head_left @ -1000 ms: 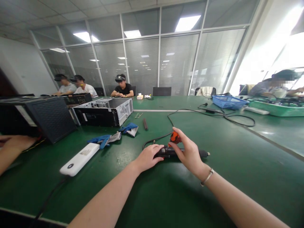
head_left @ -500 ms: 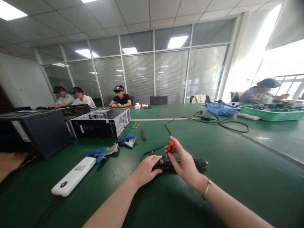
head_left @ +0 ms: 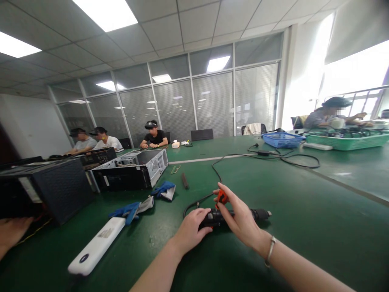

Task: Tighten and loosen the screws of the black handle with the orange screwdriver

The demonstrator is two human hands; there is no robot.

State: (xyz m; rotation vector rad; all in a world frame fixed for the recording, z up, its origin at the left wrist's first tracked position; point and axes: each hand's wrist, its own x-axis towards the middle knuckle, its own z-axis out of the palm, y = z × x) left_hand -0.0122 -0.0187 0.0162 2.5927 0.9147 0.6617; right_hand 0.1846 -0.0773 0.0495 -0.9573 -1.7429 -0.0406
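A black corded electric screwdriver (head_left: 259, 214) lies on the green table, its metal tip pointing right. My left hand (head_left: 194, 227) grips the left end of its body, thumb on the near side and fingers over the top. Above the tool's middle, my right hand (head_left: 241, 215) pinches an orange-and-black handle (head_left: 222, 197) between thumb and fingers. Its lower end is close to the tool's body; whether it touches I cannot tell. A bit of red shows beneath the body by my left thumb. The black cord (head_left: 194, 203) curves away behind both hands.
Left of my hands lie blue-grey gloves (head_left: 129, 211), a white power strip (head_left: 97, 246) and an open computer case (head_left: 121, 176). A dark bar (head_left: 184, 181) lies beyond. Blue (head_left: 282, 140) and green baskets (head_left: 349, 142) stand far right. Another person's hand (head_left: 13, 233) is at the left edge.
The view has tilted up slightly, so the table items sit lower. Both hands keep their hold on the electric screwdriver and the orange-and-black handle, with little other movement.
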